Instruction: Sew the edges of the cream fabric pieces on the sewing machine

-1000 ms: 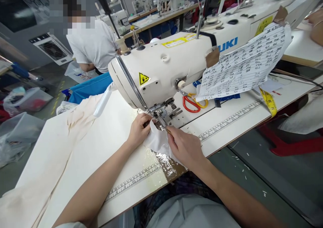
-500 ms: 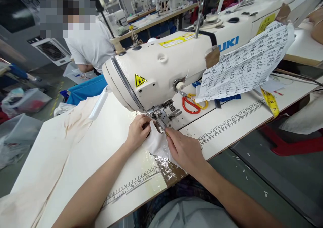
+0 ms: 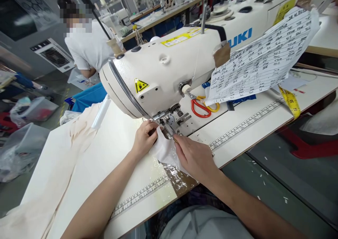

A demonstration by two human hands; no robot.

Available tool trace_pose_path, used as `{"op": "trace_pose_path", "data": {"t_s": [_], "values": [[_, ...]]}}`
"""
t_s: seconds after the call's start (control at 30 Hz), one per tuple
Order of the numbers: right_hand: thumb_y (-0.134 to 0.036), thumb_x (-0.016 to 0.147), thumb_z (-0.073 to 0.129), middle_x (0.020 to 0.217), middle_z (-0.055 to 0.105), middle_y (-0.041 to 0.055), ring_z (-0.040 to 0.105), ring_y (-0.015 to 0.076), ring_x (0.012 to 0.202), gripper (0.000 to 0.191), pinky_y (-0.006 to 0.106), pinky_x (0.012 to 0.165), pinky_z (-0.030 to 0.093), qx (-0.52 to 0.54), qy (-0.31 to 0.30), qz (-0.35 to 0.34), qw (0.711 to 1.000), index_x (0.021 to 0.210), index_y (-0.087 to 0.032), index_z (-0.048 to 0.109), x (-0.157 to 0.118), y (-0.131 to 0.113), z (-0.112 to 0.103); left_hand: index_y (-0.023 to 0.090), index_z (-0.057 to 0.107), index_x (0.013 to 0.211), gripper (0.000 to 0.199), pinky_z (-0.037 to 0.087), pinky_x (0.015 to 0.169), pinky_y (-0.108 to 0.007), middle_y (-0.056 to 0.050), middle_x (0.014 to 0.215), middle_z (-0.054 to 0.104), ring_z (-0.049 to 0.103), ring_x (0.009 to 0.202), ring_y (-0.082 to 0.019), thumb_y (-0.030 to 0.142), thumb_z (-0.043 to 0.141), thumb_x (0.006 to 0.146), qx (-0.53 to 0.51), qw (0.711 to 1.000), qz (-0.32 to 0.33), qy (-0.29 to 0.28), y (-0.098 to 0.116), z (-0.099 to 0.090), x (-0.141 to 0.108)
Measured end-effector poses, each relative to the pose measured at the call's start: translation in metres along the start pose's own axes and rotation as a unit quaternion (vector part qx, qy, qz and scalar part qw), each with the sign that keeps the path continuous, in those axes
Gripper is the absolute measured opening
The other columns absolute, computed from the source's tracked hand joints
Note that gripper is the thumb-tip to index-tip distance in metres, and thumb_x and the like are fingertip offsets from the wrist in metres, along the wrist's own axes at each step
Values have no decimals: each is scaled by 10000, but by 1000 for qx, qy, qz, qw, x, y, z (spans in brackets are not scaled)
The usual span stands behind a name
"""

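A white sewing machine [image 3: 158, 66] stands on the white table [image 3: 111, 140]. Its needle area is just beyond my hands. A small white cloth [image 3: 165, 149] lies between them in front of the presser foot. My left hand [image 3: 144, 137] pinches the cloth's left edge, with thumb and fingers together close to the needle area. My right hand [image 3: 194, 156] is closed at the cloth's right side, fingertips beside the metal guide [image 3: 168, 129]. The fingertips hide part of the cloth edge.
Red and yellow scissors [image 3: 201, 108] lie right of the needle area, near a handwritten sheet [image 3: 261, 59] and a yellow tape measure [image 3: 290, 101]. Beige fabric [image 3: 63, 161] covers the table's left side. A person [image 3: 88, 43] stands behind, at the left.
The view has shifted slightly, so the machine head appears further left and the sheet further right. Both hands keep their hold at the cloth. The person behind has turned or leaned a little.
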State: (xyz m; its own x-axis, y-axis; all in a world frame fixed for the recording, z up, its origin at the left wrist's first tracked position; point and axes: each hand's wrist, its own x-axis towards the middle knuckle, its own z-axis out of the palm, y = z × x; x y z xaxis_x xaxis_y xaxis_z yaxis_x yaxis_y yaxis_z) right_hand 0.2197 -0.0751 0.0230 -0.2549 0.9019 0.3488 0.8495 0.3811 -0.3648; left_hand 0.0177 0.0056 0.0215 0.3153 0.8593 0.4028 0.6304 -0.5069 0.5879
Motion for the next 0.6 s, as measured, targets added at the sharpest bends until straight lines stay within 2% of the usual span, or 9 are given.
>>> {"op": "trace_pose_path", "data": {"t_s": [0.2, 0.4, 0.6], "values": [[-194, 1016, 422, 978, 759, 55, 721, 159, 727, 291, 270, 494, 392, -20, -19, -2, 1000, 1216, -154, 630, 0, -1, -2, 214, 647, 903, 122, 496, 749, -328, -42, 888, 658, 600, 851, -193, 274, 541, 892, 42, 999, 15, -10, 3, 0, -1], [-183, 1018, 422, 987, 760, 57, 717, 151, 733, 305, 263, 528, 410, -28, -7, -10, 1000, 1254, -140, 610, -1, -2, -2, 213, 607, 897, 102, 469, 679, -310, -41, 873, 643, 577, 809, -199, 230, 525, 837, 126, 991, 38, -1, 2, 3, -1], [-187, 1005, 448, 942, 755, 45, 717, 155, 735, 273, 274, 532, 393, -18, -29, 8, 999, 1210, -156, 625, 0, -3, -5, 214, 595, 832, 78, 467, 688, -301, -19, 849, 653, 588, 767, -172, 245, 523, 830, 50, 999, -18, -2, -1, 0, -1]]}}
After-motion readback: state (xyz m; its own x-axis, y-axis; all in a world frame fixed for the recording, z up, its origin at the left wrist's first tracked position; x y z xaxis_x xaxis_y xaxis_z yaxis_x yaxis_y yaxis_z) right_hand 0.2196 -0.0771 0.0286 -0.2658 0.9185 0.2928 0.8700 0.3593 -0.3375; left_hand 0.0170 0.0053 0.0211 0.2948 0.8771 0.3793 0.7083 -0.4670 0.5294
